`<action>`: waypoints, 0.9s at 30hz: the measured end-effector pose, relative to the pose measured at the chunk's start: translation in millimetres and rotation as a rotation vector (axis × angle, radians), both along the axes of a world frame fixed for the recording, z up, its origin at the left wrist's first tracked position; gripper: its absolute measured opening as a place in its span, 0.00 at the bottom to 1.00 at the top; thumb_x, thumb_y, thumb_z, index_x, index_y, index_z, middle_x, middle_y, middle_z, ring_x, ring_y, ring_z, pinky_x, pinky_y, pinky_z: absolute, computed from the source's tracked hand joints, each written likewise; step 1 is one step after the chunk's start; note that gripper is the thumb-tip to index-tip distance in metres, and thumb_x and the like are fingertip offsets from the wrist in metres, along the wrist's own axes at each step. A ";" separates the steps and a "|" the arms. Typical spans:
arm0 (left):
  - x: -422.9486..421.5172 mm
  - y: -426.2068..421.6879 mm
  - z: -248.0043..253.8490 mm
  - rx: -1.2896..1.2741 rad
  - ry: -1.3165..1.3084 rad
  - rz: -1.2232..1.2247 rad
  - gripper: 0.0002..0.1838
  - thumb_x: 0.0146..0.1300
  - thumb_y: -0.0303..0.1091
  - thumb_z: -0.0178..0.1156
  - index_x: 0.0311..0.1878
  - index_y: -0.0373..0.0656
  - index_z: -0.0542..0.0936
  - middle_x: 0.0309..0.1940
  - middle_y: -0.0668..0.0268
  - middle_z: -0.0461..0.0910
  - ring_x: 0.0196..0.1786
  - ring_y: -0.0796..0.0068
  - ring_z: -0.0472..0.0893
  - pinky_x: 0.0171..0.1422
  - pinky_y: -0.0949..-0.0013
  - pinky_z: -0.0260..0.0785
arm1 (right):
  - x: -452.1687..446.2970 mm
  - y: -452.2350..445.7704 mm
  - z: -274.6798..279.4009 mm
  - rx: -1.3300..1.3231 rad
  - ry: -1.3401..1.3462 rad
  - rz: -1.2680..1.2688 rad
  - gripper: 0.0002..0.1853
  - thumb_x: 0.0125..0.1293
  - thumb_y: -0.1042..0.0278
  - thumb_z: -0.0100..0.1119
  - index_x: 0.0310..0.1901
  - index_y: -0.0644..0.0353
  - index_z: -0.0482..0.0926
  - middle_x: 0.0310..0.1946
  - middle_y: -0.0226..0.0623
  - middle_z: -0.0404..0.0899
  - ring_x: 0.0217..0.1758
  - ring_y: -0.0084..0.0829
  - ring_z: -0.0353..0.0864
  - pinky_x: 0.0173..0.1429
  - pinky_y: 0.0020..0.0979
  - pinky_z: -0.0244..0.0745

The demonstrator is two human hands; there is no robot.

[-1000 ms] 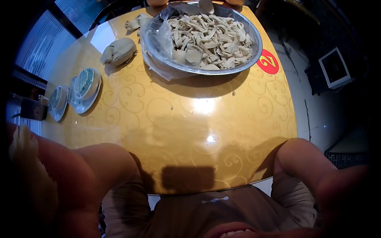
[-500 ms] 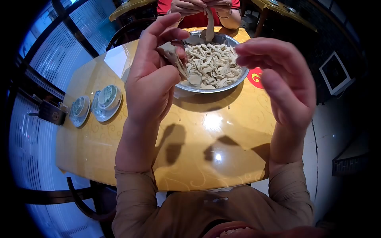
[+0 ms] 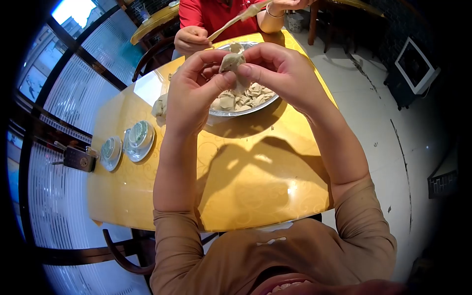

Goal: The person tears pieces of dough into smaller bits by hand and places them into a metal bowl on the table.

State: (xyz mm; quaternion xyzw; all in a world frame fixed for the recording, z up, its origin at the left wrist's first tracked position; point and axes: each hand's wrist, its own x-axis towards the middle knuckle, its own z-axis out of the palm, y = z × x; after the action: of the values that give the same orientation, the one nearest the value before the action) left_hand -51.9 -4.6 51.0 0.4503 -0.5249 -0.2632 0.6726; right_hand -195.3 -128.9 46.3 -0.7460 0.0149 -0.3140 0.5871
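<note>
My left hand [image 3: 189, 96] and my right hand [image 3: 287, 73] meet over the near side of a metal bowl [image 3: 241, 114]. Both pinch one pale beige-grey piece [image 3: 232, 63] with a soft, dough-like look, held between thumbs and fingers. Its exact kind cannot be told. Beneath my hands, the bowl contains many torn strips and chunks [image 3: 253, 98] of similar colour; my hands hide much of them. A pale lump [image 3: 160, 107] lies left of my left wrist, partly covered by it.
Across the table, a person in a red shirt [image 3: 216, 29] holds a long pale strip [image 3: 239, 18] between two hands. Stacked dishes [image 3: 139, 136] and another set [image 3: 110, 153] stand on the yellow table [image 3: 246, 196] at left, near a dark box [image 3: 78, 160].
My right hand has moved left and closed onto the piece in my left hand. The other person's hands have spread apart, with the strip now stretched between them. The view has shifted.
</note>
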 end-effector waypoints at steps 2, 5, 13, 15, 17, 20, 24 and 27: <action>-0.8 -3.0 -1.5 -0.026 -0.012 0.018 0.15 0.56 0.20 0.63 0.48 0.33 0.77 0.40 0.65 0.79 0.41 0.79 0.80 0.49 0.75 0.75 | 0.5 -0.5 -1.2 0.021 -0.026 -0.005 0.14 0.64 0.69 0.62 0.46 0.68 0.76 0.38 0.31 0.80 0.41 0.18 0.78 0.46 0.21 0.73; 0.7 -2.7 -6.7 -0.029 -0.107 0.080 0.15 0.56 0.22 0.64 0.48 0.34 0.78 0.39 0.67 0.80 0.40 0.81 0.79 0.45 0.78 0.73 | 1.3 1.4 -1.7 0.013 -0.042 -0.009 0.12 0.63 0.69 0.62 0.44 0.67 0.77 0.36 0.30 0.80 0.38 0.18 0.78 0.43 0.20 0.74; 12.3 -4.7 -22.0 0.017 -0.409 0.231 0.12 0.53 0.23 0.66 0.42 0.38 0.79 0.32 0.68 0.79 0.31 0.83 0.77 0.36 0.78 0.70 | 15.3 2.2 -16.2 -0.227 0.059 -0.206 0.09 0.55 0.69 0.61 0.36 0.64 0.79 0.26 0.34 0.80 0.29 0.22 0.79 0.36 0.24 0.74; 12.0 -5.1 -23.3 -0.015 -0.575 0.308 0.11 0.53 0.23 0.64 0.41 0.38 0.78 0.31 0.65 0.78 0.30 0.78 0.78 0.35 0.77 0.70 | 20.9 1.0 -24.2 -0.343 0.035 -0.287 0.10 0.52 0.65 0.62 0.33 0.62 0.79 0.23 0.40 0.79 0.26 0.31 0.80 0.33 0.30 0.74; 8.8 -3.4 -24.6 0.023 -0.669 0.340 0.11 0.54 0.22 0.64 0.42 0.36 0.77 0.34 0.65 0.78 0.33 0.79 0.79 0.38 0.77 0.71 | 22.4 0.7 -25.5 -0.438 0.082 -0.334 0.10 0.51 0.65 0.62 0.32 0.62 0.79 0.24 0.42 0.78 0.26 0.35 0.79 0.32 0.32 0.73; 8.3 -7.4 -30.1 0.004 -0.726 0.364 0.10 0.55 0.21 0.62 0.41 0.36 0.76 0.34 0.64 0.76 0.31 0.79 0.78 0.39 0.77 0.70 | 28.6 0.5 -31.3 -0.412 0.036 -0.385 0.09 0.50 0.67 0.61 0.31 0.63 0.79 0.23 0.43 0.78 0.26 0.38 0.79 0.32 0.33 0.73; 15.0 -9.8 -32.8 -0.019 -0.750 0.355 0.09 0.57 0.22 0.61 0.42 0.36 0.76 0.35 0.64 0.76 0.33 0.78 0.78 0.39 0.77 0.71 | 32.6 -1.1 -35.2 -0.203 0.059 -0.317 0.08 0.53 0.70 0.57 0.33 0.62 0.80 0.22 0.39 0.79 0.25 0.27 0.80 0.31 0.29 0.72; 17.9 -11.9 -36.1 0.025 -0.502 0.267 0.08 0.59 0.23 0.60 0.41 0.36 0.75 0.35 0.64 0.76 0.33 0.77 0.79 0.39 0.75 0.71 | 33.3 -5.6 -34.6 -0.046 0.108 -0.269 0.09 0.55 0.70 0.56 0.35 0.62 0.81 0.20 0.32 0.78 0.25 0.18 0.76 0.30 0.24 0.70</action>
State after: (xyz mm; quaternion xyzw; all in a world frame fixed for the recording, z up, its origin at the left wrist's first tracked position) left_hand -34.0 -16.5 14.9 0.5747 -0.6077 -0.0588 0.5448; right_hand -162.1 -134.5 11.7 -0.7665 0.1392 -0.3493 0.5207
